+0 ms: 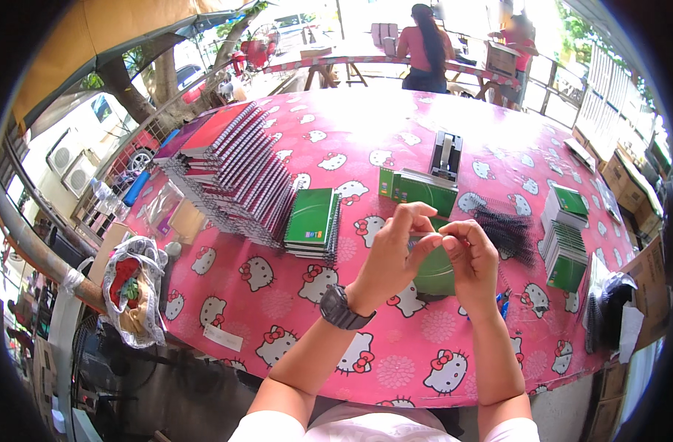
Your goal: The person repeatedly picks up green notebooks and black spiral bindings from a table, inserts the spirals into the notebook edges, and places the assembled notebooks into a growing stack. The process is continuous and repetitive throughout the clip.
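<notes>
My left hand [397,249], with a dark watch [342,308] on its wrist, and my right hand [470,259] are raised close together over the table. Thumb and fingers of both are pinched; what lies between them is too thin to make out. Below them is a green notebook cover [433,274], partly hidden by my hands. Just beyond stands a row of small green notebooks [425,190]. Beside my right hand lies a heap of black spiral binding coils [504,227]. A blue-handled tool [503,303] rests near my right wrist.
Tall stacks of spiral notebooks [229,169] and a short green notebook stack [310,221] stand left. More green notebooks [567,254] are at the right. A black metal device [446,155] sits farther back. A plastic bag [134,287] hangs at the left edge. Two people are beyond the table.
</notes>
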`<state>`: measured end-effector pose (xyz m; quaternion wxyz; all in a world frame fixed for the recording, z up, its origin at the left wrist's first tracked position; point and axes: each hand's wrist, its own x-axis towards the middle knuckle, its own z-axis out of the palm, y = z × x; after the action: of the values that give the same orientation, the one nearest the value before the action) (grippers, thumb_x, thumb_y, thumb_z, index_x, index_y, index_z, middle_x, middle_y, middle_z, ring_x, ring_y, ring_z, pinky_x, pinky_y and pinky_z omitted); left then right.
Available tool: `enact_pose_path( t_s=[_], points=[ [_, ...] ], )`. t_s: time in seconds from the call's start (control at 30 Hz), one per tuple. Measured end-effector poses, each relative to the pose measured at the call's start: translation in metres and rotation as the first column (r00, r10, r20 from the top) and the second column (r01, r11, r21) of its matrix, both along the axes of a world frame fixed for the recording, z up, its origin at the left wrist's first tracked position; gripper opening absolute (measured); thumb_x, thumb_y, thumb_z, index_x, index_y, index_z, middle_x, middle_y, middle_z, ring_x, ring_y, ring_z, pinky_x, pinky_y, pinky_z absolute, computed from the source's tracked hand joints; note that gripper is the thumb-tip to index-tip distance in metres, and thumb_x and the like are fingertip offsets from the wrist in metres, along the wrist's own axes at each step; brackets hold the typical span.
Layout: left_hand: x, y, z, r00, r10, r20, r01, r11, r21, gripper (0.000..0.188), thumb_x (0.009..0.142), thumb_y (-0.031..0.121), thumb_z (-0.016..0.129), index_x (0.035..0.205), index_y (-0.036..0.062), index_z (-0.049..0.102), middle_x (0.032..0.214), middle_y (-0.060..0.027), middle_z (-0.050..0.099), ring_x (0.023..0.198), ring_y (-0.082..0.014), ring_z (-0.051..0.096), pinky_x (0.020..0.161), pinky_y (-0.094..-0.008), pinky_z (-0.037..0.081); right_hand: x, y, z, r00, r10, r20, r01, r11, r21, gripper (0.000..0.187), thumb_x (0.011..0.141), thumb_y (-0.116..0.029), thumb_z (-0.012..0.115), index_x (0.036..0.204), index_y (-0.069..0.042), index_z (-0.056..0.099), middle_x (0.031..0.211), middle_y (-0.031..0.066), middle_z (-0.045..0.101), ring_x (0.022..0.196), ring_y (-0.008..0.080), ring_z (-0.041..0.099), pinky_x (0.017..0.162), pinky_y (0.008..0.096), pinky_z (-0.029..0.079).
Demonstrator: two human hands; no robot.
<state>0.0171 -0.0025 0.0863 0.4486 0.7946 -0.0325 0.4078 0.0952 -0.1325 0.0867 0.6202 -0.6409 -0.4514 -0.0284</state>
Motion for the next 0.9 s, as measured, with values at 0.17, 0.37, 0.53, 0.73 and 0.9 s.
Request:
enact_pose_path(
  t_s=[0.17,0.37,0.53,0.73,0.9],
  points=[
    [0.006,0.021,-0.002,0.973,0.23,0.022,-0.229,0.948,0.223,0.018,0.094,0.019,0.05,0.093,0.003,0.057,0.082,-0.0149,0.06,0.074,-0.0302,0.06,0.066,-0.0375,0.046,0.009,0.0,-0.005,0.995,-0.062,0.077,0.063,0.998,-0.009,0.037,0.09,-0.025,0.061,0.118,-0.002,0.051,0.108,0.0116,0.058,0.095,0.0217,0.058,0.078,0.0324,0.048],
    [0.01,0.17,0.012,0.784,0.598,-0.17,-0.347,0.648,0.679,0.023,0.094,0.024,0.045,0.088,0.0051,0.057,0.083,-0.0164,0.061,0.075,-0.0346,0.06,0.064,-0.044,0.045,0.057,-0.021,0.002,0.981,-0.192,-0.013,0.184,0.958,-0.22,0.038,0.088,-0.029,0.063,0.115,-0.002,0.057,0.108,0.0134,0.061,0.096,0.0239,0.06,0.082,0.0361,0.048],
    [0.013,0.242,-0.067,0.751,0.593,-0.289,-0.203,0.624,0.754,0.028,0.09,0.028,0.054,0.11,0.0107,0.059,0.112,-0.0122,0.059,0.115,-0.0299,0.048,0.096,-0.0459,0.038,0.075,-0.007,-0.024,0.951,-0.215,0.224,0.272,0.925,-0.265,0.019,0.076,-0.007,0.067,0.094,-0.002,0.064,0.091,0.0127,0.064,0.089,0.0284,0.059,0.081,0.0369,0.048],
    [0.064,0.121,-0.036,0.917,0.353,-0.185,-0.092,0.639,0.763,0.041,0.076,0.021,0.07,0.113,0.0091,0.057,0.123,-0.0125,0.053,0.117,-0.0296,0.047,0.098,-0.0447,0.036,0.124,-0.025,-0.102,0.907,-0.01,0.42,0.321,0.661,-0.678,0.048,0.072,-0.015,0.072,0.117,-0.008,0.056,0.125,0.0123,0.053,0.115,0.0304,0.049,0.097,0.04,0.041],
    [0.087,0.054,-0.088,0.874,0.211,-0.437,0.242,0.591,0.769,0.072,0.074,0.036,0.072,0.131,0.0031,0.044,0.135,-0.017,0.044,0.128,-0.0331,0.038,0.106,-0.044,0.032,0.126,-0.017,-0.108,0.948,-0.009,0.318,0.241,0.671,-0.701,0.065,0.066,-0.019,0.077,0.125,-0.007,0.051,0.133,0.0135,0.047,0.12,0.0313,0.044,0.102,0.0401,0.037]
  ],
)
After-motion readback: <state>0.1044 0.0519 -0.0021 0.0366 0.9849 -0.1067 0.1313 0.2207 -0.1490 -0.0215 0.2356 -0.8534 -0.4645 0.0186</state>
